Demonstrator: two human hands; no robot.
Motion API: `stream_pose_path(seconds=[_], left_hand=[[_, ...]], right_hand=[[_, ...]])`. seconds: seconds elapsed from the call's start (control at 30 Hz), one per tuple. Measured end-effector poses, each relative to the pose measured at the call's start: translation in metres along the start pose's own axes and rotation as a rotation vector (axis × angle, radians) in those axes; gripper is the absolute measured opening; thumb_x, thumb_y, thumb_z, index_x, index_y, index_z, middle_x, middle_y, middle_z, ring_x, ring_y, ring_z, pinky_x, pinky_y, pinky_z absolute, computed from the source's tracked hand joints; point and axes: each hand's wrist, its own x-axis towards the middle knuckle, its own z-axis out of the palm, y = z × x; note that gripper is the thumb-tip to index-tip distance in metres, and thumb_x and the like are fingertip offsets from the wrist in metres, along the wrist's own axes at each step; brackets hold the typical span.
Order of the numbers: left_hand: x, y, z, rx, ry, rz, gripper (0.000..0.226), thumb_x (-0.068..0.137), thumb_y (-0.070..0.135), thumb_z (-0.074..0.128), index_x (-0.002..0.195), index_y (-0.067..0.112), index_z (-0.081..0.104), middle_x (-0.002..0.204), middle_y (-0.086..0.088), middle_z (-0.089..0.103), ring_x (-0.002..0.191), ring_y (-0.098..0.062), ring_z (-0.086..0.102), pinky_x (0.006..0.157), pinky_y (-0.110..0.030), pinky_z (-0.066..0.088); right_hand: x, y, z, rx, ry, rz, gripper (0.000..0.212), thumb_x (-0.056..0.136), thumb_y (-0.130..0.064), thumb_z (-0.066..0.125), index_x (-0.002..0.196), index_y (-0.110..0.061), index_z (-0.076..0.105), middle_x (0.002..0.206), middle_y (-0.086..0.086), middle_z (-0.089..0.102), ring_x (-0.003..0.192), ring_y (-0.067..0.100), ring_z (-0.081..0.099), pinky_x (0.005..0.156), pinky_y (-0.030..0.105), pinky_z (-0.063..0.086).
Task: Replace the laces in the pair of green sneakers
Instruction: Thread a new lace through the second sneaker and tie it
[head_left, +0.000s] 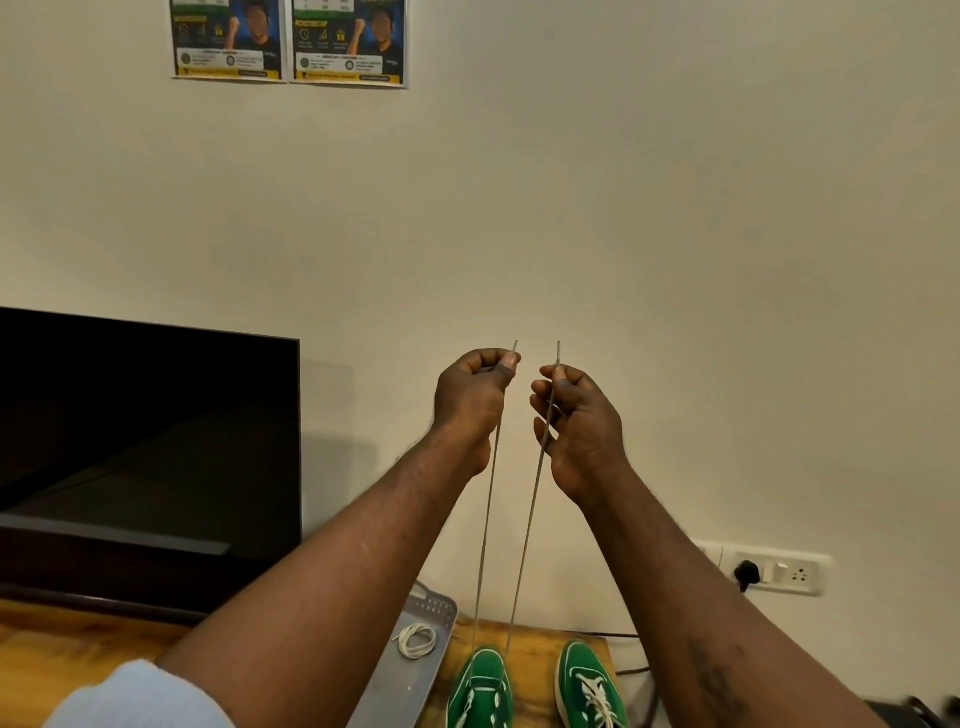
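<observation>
Cream wall (623, 208) rises behind the wooden table (530, 644), with a dark screen (145, 441) at the left. On the table sit the green left sneaker (480, 686) and right sneaker (587, 686). The left hand (470, 400) and right hand (582, 431), raised, each pinch one end of the left sneaker's thin lace (485, 545).

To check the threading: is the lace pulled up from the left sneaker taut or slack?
Taut: both strands of the lace run straight from the green sneaker up to the left hand and right hand pinching its ends.
</observation>
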Motion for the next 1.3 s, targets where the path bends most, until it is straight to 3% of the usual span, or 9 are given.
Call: stream_pose_path(seconds=[0.27, 0.6, 0.7, 0.9, 1.17, 1.3], left_hand=[[0.005, 0.002, -0.004, 0.015, -0.016, 0.001, 0.017, 0.104, 0.024, 0.066, 0.118, 0.021, 0.074, 0.108, 0.014, 0.068, 0.102, -0.001, 0.057, 0.109, -0.044, 0.049], [0.003, -0.012, -0.010, 0.068, -0.048, 0.056, 0.017, 0.104, 0.027, 0.066, 0.118, 0.021, 0.074, 0.105, 0.014, 0.068, 0.101, -0.001, 0.059, 0.101, -0.038, 0.051], [-0.003, -0.040, -0.020, 0.168, -0.037, 0.095, 0.014, 0.102, 0.032, 0.068, 0.112, 0.026, 0.076, 0.105, 0.005, 0.070, 0.099, -0.007, 0.063, 0.091, -0.037, 0.054], [-0.017, -0.134, -0.058, 0.318, -0.053, 0.009, 0.010, 0.105, 0.029, 0.062, 0.106, 0.027, 0.072, 0.068, 0.000, 0.065, 0.065, -0.014, 0.059, 0.065, -0.035, 0.054], [-0.033, -0.261, -0.093, 0.428, -0.153, -0.235, 0.011, 0.108, 0.018, 0.056, 0.103, 0.017, 0.065, 0.088, -0.002, 0.079, 0.068, -0.022, 0.071, 0.073, -0.042, 0.059], [-0.035, -0.320, -0.109, 0.633, -0.170, -0.307, 0.008, 0.102, 0.025, 0.065, 0.096, 0.030, 0.066, 0.089, 0.007, 0.078, 0.075, -0.017, 0.075, 0.082, -0.050, 0.064]], right_hand=[[-0.001, -0.001, 0.001, -0.003, -0.009, -0.012, 0.021, 0.108, -0.025, 0.051, 0.106, -0.023, 0.072, 0.085, -0.008, 0.075, 0.102, 0.015, 0.067, 0.091, 0.038, 0.044], [-0.002, 0.008, -0.009, -0.063, -0.029, -0.048, 0.021, 0.107, -0.026, 0.054, 0.106, -0.022, 0.075, 0.089, -0.005, 0.073, 0.097, 0.015, 0.067, 0.087, 0.036, 0.046], [-0.010, 0.032, -0.026, -0.159, -0.031, -0.061, 0.021, 0.106, -0.023, 0.056, 0.107, -0.018, 0.076, 0.088, -0.001, 0.072, 0.087, 0.016, 0.065, 0.083, 0.035, 0.047], [-0.032, 0.125, -0.078, -0.368, -0.016, 0.060, 0.020, 0.103, -0.011, 0.059, 0.101, -0.013, 0.078, 0.081, 0.004, 0.073, 0.078, 0.018, 0.063, 0.075, 0.034, 0.048], [-0.047, 0.235, -0.130, -0.462, 0.005, 0.255, 0.016, 0.099, -0.003, 0.062, 0.100, -0.005, 0.078, 0.078, 0.007, 0.071, 0.068, 0.011, 0.062, 0.059, 0.015, 0.048], [-0.055, 0.283, -0.154, -0.518, -0.011, 0.339, 0.017, 0.099, -0.001, 0.061, 0.096, -0.008, 0.077, 0.073, -0.002, 0.072, 0.065, 0.006, 0.062, 0.060, 0.016, 0.051]])
